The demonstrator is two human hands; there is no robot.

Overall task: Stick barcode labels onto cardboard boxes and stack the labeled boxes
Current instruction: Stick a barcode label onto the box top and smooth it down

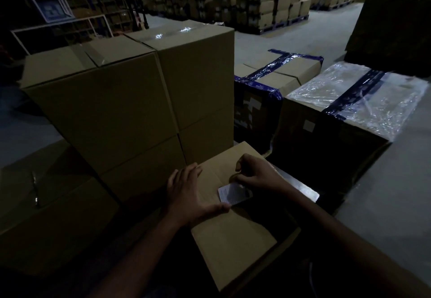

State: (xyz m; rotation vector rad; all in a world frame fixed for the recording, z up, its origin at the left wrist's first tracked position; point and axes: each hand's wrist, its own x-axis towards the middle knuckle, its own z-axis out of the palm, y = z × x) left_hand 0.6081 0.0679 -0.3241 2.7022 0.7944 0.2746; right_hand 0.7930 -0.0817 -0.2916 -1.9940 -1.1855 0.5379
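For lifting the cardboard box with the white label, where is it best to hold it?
Probably by its two opposite side edges, one hand from each side: the cardboard box is wide, its top flat and closed. The left hand already lies on its left edge; the right hand pinches the label.

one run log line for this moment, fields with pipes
step: sticking label | left hand: flat on box | right hand: pinching label edge on box top | stack: behind box

Both hands point(186, 195) and forearms are bare, with no sleeves, gloves or jewellery visible.
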